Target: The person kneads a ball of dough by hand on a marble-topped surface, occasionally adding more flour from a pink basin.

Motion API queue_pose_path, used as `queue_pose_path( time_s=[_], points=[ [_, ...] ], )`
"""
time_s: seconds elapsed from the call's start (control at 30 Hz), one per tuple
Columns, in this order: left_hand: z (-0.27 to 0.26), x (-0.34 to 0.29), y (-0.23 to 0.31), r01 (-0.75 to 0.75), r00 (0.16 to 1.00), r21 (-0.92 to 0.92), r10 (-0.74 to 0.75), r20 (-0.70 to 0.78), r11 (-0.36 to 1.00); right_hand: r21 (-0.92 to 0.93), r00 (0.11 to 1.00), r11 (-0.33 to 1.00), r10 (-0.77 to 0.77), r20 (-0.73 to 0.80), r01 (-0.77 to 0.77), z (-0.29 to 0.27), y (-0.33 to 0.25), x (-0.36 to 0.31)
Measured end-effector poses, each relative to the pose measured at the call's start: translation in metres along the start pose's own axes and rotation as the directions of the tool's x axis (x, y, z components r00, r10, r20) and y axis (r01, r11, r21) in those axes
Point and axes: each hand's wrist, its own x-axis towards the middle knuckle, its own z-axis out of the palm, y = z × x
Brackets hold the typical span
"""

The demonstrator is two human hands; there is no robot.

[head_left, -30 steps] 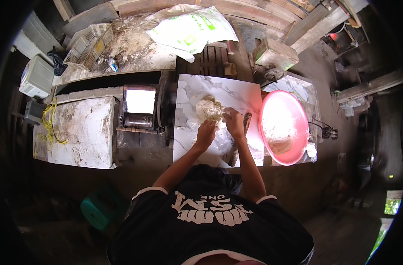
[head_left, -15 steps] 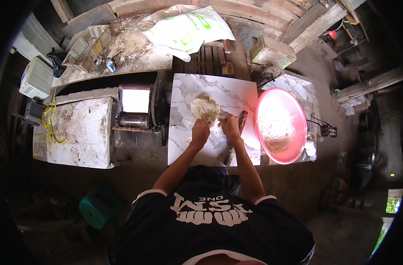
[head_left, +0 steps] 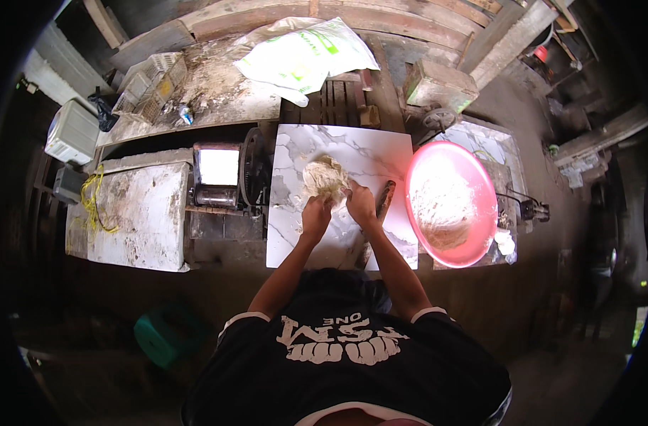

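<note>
A lump of pale, rough dough (head_left: 324, 174) lies on a white marble-patterned board (head_left: 290, 234), with small crumbs around it. My left hand (head_left: 315, 216) is closed on the near edge of the dough. On the other side, my right hand (head_left: 361, 203) has its fingers curled in at the dough's near right edge; the fingertips are partly hidden. A dark wooden rod (head_left: 386, 200) lies beside my right hand and passes partly under my right forearm.
To the right stands a pink basin (head_left: 411, 220) of white flour. A machine with a roller and wheel (head_left: 217, 193) adjoins the board's left. Behind are a white-and-green sack (head_left: 303, 60) and a plastic crate (head_left: 150, 89). A green stool (head_left: 164, 337) stands at lower left.
Both hands and the dough have shifted slightly left on the board. My right hand has come a little nearer to my left. The whole view has shifted a little.
</note>
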Motion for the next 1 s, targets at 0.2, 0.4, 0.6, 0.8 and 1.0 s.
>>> queue_pose_path(
  time_s=[0.2, 0.4, 0.6, 0.8, 1.0],
  points=[
    [-0.011, -0.001, -0.018, 0.064, 0.998, -0.038, -0.064, 0.002, 0.997, -0.068, 0.985, 0.995, -0.058, 0.162, 0.07, 0.007, -0.031, 0.029],
    [-0.03, 0.002, -0.02, 0.109, 0.994, -0.257, -0.111, 0.009, 0.96, 0.046, 0.978, 0.997, -0.073, 0.195, 0.065, 0.004, -0.028, 0.036],
    [-0.039, 0.008, -0.025, 0.078, 0.994, -0.216, -0.093, -0.063, 0.973, 0.238, 0.976, 0.969, -0.115, 0.187, 0.068, 0.001, -0.032, 0.028],
    [-0.02, 0.018, -0.045, 0.01, 1.0, -0.014, -0.01, -0.023, 1.0, -0.017, 0.985, 0.986, -0.163, 0.055, 0.165, 0.018, -0.044, 0.006],
    [0.001, 0.008, -0.045, -0.003, 0.996, 0.297, 0.031, -0.088, 0.955, 0.012, 0.993, 0.993, 0.119, 0.028, -0.119, 0.048, -0.042, -0.02]
  ],
)
